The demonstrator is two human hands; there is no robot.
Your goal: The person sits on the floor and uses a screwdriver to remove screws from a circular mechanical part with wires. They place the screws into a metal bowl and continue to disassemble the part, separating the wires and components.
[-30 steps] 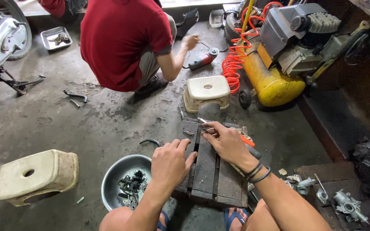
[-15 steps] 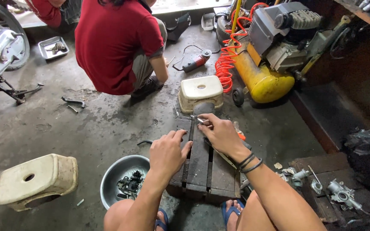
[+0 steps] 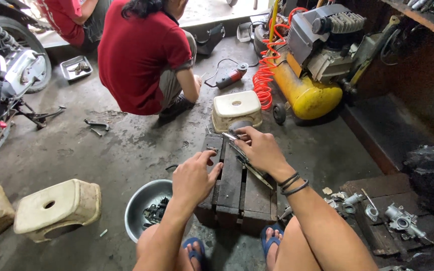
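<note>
The view now sits lower and further left than a second ago, so the yellow air compressor point(image 3: 305, 93) stands nearer the middle. The left hand point(image 3: 193, 176), earlier flat on the dark wooden block point(image 3: 237, 188), now pinches a small metal piece point(image 3: 212, 149) at its fingertips. The right hand point(image 3: 259, 149) has curled tighter round a slim metal tool point(image 3: 244, 158). The crouching person in the red shirt point(image 3: 139, 52) has shifted from reaching right to sitting upright, and a second red sleeve point(image 3: 61, 17) has come into view at the top left.

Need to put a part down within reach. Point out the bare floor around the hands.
Bare concrete lies between the overturned cream plastic stool, the grey metal bowl and the dark wooden block. Crowded: right of the block, metal engine parts; on the block, left hand and right hand.
</note>
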